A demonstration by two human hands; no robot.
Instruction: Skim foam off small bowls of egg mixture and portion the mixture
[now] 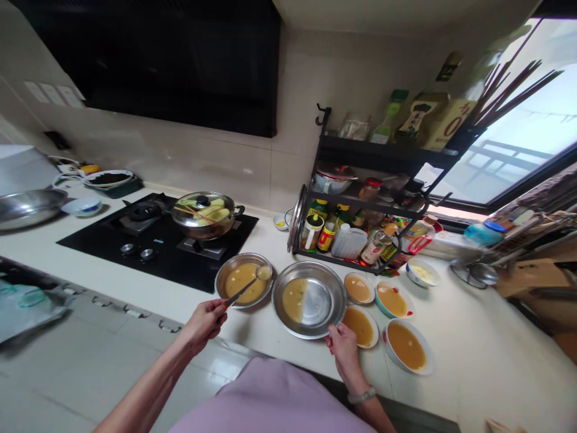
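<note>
My left hand (208,325) is closed round the handle of a ladle (243,291). The ladle's bowl, with some liquid in it, hangs over a metal basin of yellow-brown liquid (234,304). With my right hand (341,344) I grip the near right rim of a second metal basin (323,300). That basin looks tilted, and its liquid has gathered on the left side. Just right of it, bowls of similar brown liquid stand close together: a small bowl (372,291), a front bowl (374,337), a teal-edged bowl (409,304) and a larger white bowl (428,361).
A lidded pan (207,225) sits on the black gas hob (108,240) at the left. Behind the basins stands a black rack (351,201) of bottles and jars. A small bowl of pale food (435,273) is farther right. The counter's front edge runs close to my body.
</note>
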